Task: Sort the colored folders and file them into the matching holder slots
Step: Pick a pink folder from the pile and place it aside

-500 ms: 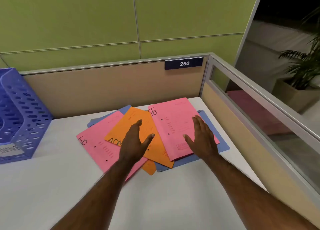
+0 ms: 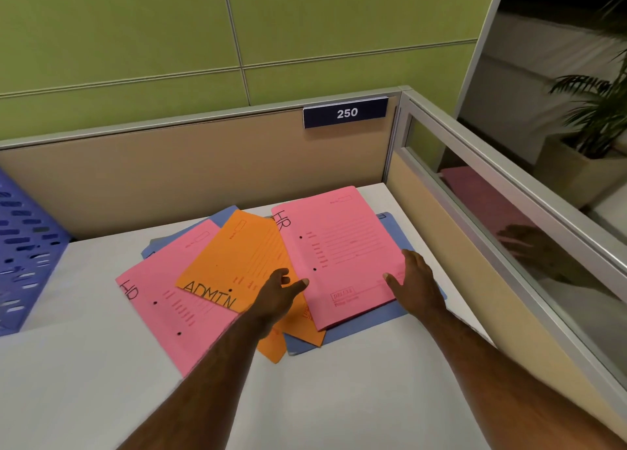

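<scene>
A loose pile of folders lies on the white desk (image 2: 84, 364). On top at the right is a pink folder marked HR (image 2: 339, 242). Beside it sits an orange folder marked ADMIN (image 2: 234, 256), with another pink HR folder (image 2: 169, 303) at the left. Blue folders (image 2: 369, 320) and a second orange one (image 2: 274, 348) poke out underneath. My left hand (image 2: 276, 295) hovers over the orange folder, fingers loosely curled, thumb at the top pink folder's left edge. My right hand (image 2: 417, 283) rests on that folder's right edge, thumb spread across it. The purple perforated holder (image 2: 27, 246) stands far left.
Beige partition walls (image 2: 203, 168) close the desk at the back and right, the right one topped by glass (image 2: 509, 232). A "250" sign (image 2: 346, 112) hangs on the back partition. A potted plant (image 2: 597, 117) stands beyond the glass.
Both hands have slid back toward me. My left hand's fingers have curled and its thumb reaches the pink folder's left edge. My right hand has shifted to the folder's right edge.
</scene>
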Demonstrator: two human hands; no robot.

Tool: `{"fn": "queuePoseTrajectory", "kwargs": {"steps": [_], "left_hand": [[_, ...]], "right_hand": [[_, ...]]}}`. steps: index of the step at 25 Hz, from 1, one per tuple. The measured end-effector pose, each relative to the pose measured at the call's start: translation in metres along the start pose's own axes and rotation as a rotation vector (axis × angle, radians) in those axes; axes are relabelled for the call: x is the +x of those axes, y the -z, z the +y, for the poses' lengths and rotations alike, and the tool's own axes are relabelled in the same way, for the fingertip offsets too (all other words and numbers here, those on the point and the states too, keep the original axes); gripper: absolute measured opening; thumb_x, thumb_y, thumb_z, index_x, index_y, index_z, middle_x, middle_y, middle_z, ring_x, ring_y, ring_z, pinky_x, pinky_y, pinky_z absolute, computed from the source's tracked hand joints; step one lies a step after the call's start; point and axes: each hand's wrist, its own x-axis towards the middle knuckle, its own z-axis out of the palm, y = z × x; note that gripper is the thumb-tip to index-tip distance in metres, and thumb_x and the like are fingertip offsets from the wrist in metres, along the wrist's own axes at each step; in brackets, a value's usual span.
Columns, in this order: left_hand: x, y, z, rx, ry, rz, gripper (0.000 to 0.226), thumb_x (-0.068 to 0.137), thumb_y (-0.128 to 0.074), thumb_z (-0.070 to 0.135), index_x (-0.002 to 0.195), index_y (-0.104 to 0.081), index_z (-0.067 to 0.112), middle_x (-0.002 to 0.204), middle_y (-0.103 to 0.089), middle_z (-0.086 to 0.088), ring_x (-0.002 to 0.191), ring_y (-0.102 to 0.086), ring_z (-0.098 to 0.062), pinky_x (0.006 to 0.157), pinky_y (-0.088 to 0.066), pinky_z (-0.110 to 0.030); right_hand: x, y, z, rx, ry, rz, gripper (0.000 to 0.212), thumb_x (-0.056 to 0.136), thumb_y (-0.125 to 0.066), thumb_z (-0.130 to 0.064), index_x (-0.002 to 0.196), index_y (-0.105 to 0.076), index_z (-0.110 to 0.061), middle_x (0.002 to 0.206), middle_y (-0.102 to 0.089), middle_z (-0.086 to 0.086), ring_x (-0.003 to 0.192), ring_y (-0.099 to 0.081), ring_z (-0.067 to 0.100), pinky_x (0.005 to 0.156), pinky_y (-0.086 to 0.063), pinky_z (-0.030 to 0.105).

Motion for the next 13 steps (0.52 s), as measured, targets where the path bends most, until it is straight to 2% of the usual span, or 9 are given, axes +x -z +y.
{"fn": "queuePoseTrajectory", "kwargs": {"steps": [6, 10, 13], "left_hand": [[0.023, -0.018, -0.002, -0.119, 0.049, 0.02, 0.078, 0.09, -0.063, 0.037, 0.151, -0.02, 0.013, 0.155, -0.03, -0.01, 0.136, -0.038, -0.03, 0.1, -0.038, -0.04], [0.033, -0.03, 0.004, -0.292, 0.077, 0.068, 0.073, 0.09, -0.064, 0.033, 0.147, -0.023, 0.013, 0.143, -0.044, -0.007, 0.116, -0.048, -0.025, 0.086, -0.04, -0.037], [0.042, -0.036, 0.007, -0.361, 0.151, 0.139, 0.063, 0.091, -0.062, 0.032, 0.142, -0.034, 0.007, 0.135, -0.052, -0.009, 0.111, -0.055, -0.03, 0.082, -0.047, -0.04]], "right_hand": [[0.014, -0.01, 0.012, 0.043, -0.094, -0.011, 0.065, 0.086, -0.067, -0.038, 0.135, -0.04, -0.006, 0.133, -0.052, 0.015, 0.122, -0.051, 0.033, 0.098, -0.045, 0.042], [0.018, -0.016, 0.017, 0.03, -0.134, -0.022, 0.064, 0.084, -0.068, -0.042, 0.132, -0.043, -0.007, 0.131, -0.053, 0.015, 0.121, -0.051, 0.032, 0.098, -0.045, 0.043], [0.021, -0.019, 0.02, -0.013, -0.141, -0.022, 0.065, 0.082, -0.07, -0.043, 0.129, -0.045, -0.007, 0.13, -0.054, 0.015, 0.12, -0.051, 0.031, 0.097, -0.046, 0.042]]}}
